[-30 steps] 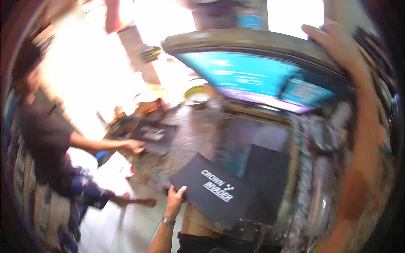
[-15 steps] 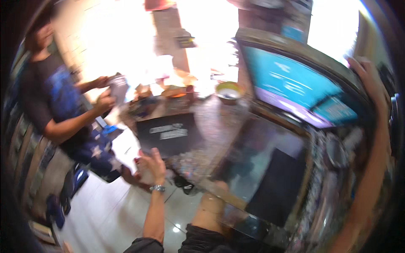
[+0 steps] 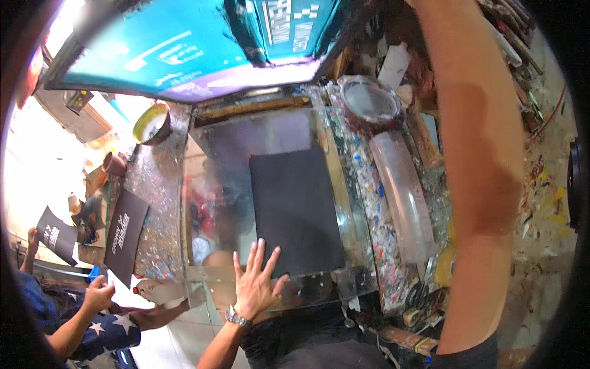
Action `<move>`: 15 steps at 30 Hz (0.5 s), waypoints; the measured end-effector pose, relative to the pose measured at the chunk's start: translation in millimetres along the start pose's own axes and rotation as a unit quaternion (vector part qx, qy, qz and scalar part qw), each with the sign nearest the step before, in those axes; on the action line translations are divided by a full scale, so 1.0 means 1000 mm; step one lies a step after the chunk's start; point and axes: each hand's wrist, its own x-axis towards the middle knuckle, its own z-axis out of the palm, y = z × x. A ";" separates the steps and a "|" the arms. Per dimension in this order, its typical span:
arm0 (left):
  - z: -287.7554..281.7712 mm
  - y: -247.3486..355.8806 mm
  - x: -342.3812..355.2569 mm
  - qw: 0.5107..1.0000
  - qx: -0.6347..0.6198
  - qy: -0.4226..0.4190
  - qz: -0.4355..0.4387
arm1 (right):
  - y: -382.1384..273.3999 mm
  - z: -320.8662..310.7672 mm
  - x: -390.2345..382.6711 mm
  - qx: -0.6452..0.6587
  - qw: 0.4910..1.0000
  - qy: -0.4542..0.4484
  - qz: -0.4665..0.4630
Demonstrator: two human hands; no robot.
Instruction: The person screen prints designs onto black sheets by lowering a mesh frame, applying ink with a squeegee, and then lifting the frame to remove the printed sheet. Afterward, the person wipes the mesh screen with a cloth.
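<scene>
My left hand [image 3: 255, 286], a watch on its wrist, lies flat with its fingers spread. Its fingertips rest at the near left corner of a plain black sheet [image 3: 295, 209] on a glass plate [image 3: 227, 147]. Above the far end of the glass, a screen-printing frame [image 3: 184, 61] with blue-green mesh and pale lettering stands raised. My right forearm [image 3: 476, 184] reaches up along the right side; its hand is beyond the top edge, so its grip is hidden. Left of the glass lies a black sheet [image 3: 125, 237] with white lettering.
At the left another person holds a printed black sheet [image 3: 56, 237]. A yellow-rimmed bowl [image 3: 152, 125] and a reddish cup [image 3: 115, 163] stand on the paint-spattered bench. Right of the glass are a round tub [image 3: 370, 100], a clear plastic cylinder [image 3: 402, 197] and scissors [image 3: 418, 295].
My view has turned right and down. My left hand has moved from beside the printed sheet to the plain black sheet on the glass. My right hand has gone out of view.
</scene>
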 end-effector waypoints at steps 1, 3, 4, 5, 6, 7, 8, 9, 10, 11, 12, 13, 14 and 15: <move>0.002 -0.001 -0.001 1.000 -0.009 0.004 0.006 | 0.004 -0.001 0.004 0.006 1.000 -0.015 -0.013; 0.003 -0.004 -0.005 1.000 -0.002 -0.003 0.009 | -0.007 -0.003 -0.003 0.000 1.000 -0.029 0.010; 0.000 -0.004 -0.007 1.000 0.015 0.005 0.010 | -0.014 -0.008 -0.011 0.003 1.000 -0.020 0.006; 0.000 -0.005 -0.008 1.000 0.018 0.013 0.008 | -0.024 -0.018 -0.027 0.015 0.999 -0.024 0.020; 0.001 -0.004 -0.007 1.000 0.011 0.014 0.012 | -0.031 -0.024 -0.041 0.024 0.999 -0.032 0.035; 0.001 -0.003 -0.007 1.000 0.004 0.016 0.017 | -0.033 -0.023 -0.052 0.020 0.999 -0.028 0.032; 0.000 0.000 -0.002 0.999 0.008 0.017 0.029 | -0.031 -0.025 -0.063 -0.007 0.999 -0.025 0.032; 0.002 0.002 -0.002 0.999 0.006 0.020 0.026 | -0.041 -0.028 -0.074 -0.022 0.999 -0.024 0.028; 0.003 0.002 -0.002 1.000 0.003 0.017 0.021 | -0.051 -0.034 -0.089 -0.053 0.994 -0.083 0.054; 0.006 0.001 0.001 0.999 -0.003 0.020 0.025 | -0.055 -0.031 -0.101 -0.062 0.994 -0.082 0.048; 0.011 -0.004 0.000 0.999 -0.012 0.026 0.031 | -0.055 -0.022 -0.115 -0.072 0.993 -0.080 0.043; -0.003 -0.001 -0.002 0.998 -0.024 0.047 0.025 | -0.064 -0.022 -0.133 -0.053 0.996 -0.068 0.022; -0.021 -0.007 -0.007 0.983 -0.107 0.143 0.029 | -0.087 -0.033 -0.148 -0.014 0.991 -0.116 0.060; -0.041 -0.014 -0.011 0.954 -0.189 0.228 0.041 | -0.104 -0.041 -0.164 -0.006 0.987 -0.148 0.065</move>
